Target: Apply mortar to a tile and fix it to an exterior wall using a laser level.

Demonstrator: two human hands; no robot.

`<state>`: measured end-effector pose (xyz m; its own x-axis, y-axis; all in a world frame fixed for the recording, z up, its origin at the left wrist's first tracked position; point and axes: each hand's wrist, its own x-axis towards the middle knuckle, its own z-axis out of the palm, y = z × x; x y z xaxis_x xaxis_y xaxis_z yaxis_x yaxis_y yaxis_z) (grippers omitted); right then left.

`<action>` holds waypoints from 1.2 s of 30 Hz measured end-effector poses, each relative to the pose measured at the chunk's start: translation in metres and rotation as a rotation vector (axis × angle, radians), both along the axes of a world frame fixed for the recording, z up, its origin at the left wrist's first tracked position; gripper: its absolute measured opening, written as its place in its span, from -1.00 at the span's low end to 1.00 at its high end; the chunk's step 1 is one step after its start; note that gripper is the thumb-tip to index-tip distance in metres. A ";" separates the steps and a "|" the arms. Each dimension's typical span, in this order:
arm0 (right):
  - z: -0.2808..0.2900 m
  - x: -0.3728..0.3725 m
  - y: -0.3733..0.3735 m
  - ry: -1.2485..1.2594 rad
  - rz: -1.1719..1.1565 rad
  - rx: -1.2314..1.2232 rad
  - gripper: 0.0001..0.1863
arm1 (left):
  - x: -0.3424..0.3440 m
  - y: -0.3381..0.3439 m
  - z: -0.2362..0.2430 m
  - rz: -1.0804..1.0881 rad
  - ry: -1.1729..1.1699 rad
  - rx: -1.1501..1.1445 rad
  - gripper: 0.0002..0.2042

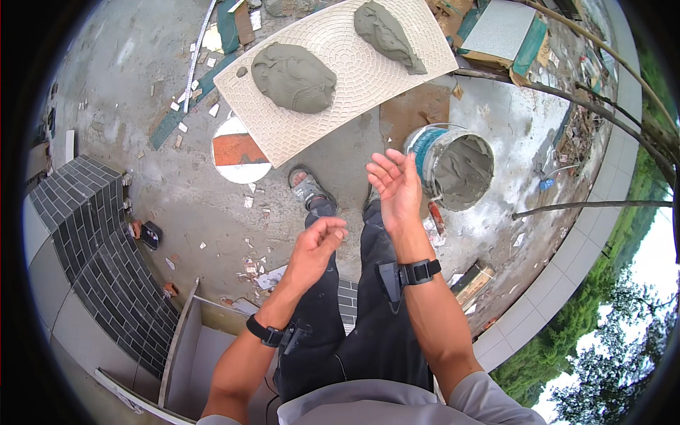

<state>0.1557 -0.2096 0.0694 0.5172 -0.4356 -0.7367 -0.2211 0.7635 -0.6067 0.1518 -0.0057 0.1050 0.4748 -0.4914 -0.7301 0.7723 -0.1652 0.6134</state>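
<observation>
Taking the patterned tile (347,60) as the landmark, both hands are in the air on its near side, with the forearms reaching toward it. The right hand (398,191) is farther forward, near the tile's lower edge; its palm is turned up and inward, the fingers spread slightly and gently bent, and it has hold of nothing. The left hand (312,248) hangs farther back from the tile, its fingers loosely curled toward the thumb, half closed, with nothing visible in its grasp. Each wrist wears a black strap.

A round white lid (244,174) with an orange-brown strip (239,150) across it is partly covered by the tile's lower left corner. A brown board (418,106) lies just below the tile's right part, and stacked boards (496,32) stand beyond its right end. Bare branches (595,106) cross the ground to the right of the tile, and a dark brick-patterned wall (99,212) rises well to its lower left.

The tile bears a broad mortar heap (292,78) toward its left and a narrower heap (386,35) toward its right. Below its right end sits a bucket (427,154) of grey mortar (464,170), just beside the right hand; whether they touch is unclear.
</observation>
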 end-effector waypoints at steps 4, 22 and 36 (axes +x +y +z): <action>0.013 0.008 -0.003 -0.008 0.039 -0.120 -0.48 | -0.030 -0.014 0.038 -0.016 0.188 -0.180 -0.70; -0.017 0.005 0.002 0.140 0.064 -0.368 -0.61 | -0.068 -0.038 0.072 -0.075 0.401 -0.100 -0.73; -0.037 -0.017 0.010 0.291 0.605 -0.923 -0.73 | -0.079 -0.047 0.071 -0.031 0.443 -0.064 -0.73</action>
